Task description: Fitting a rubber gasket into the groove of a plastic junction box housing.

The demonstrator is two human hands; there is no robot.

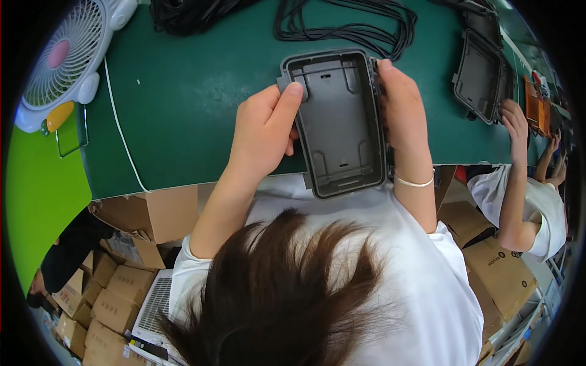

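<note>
One white fan (58, 53) with a pink hub is at the far left, by the corner of the green worktop (177, 104). Just right of it, a thin white cable (116, 113) runs down to the near edge, with brown cartons (125, 293) below. A black cord bundle (195, 13) lies at the far side. Next, the left hand (265, 125) grips the gray plastic box (345, 122), thumb over its left rim. The box is held over the near edge, its hollow side showing. Beyond it lies looped black cord (348, 27). The right hand (404, 104) grasps the box's right wall. Farther right, a co-worker's hand (516, 116) is near an open dark case (479, 79).
</note>
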